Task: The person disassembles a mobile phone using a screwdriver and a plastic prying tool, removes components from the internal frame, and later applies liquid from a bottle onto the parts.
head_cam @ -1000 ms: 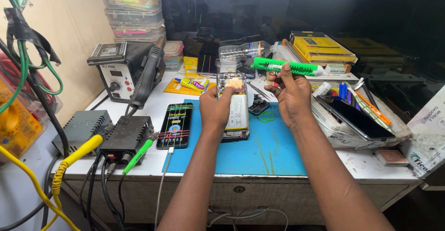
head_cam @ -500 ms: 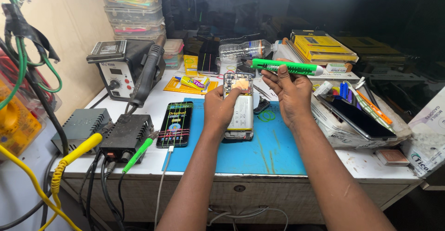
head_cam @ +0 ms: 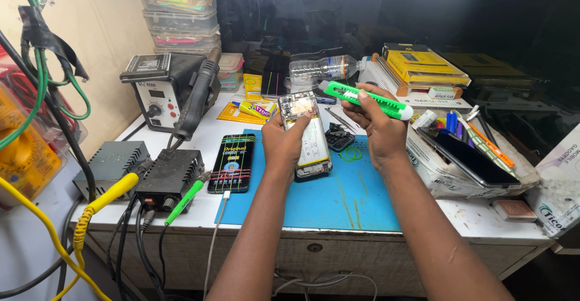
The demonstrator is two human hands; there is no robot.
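Note:
My left hand [head_cam: 283, 140] holds an opened phone [head_cam: 307, 133] with its back cover off, tilted up above the blue work mat [head_cam: 338, 193]. My right hand [head_cam: 379, 127] grips a green and white utility knife [head_cam: 365, 100], held level just right of the phone's top end. The knife tip points left toward the phone's upper edge. A small dark part [head_cam: 338, 137] lies on the mat between the two hands.
A lit phone [head_cam: 233, 162] on a cable lies left of the mat. A hot-air station [head_cam: 162, 88], a black power unit [head_cam: 168, 178], stacked plastic boxes [head_cam: 179, 17], a water bottle [head_cam: 324, 67], yellow boxes [head_cam: 423, 67] and a tool-filled white box [head_cam: 459, 156] crowd the bench.
Both hands have drawn slightly closer to me with the phone and knife; the knife has tilted and sits nearer the phone's top edge.

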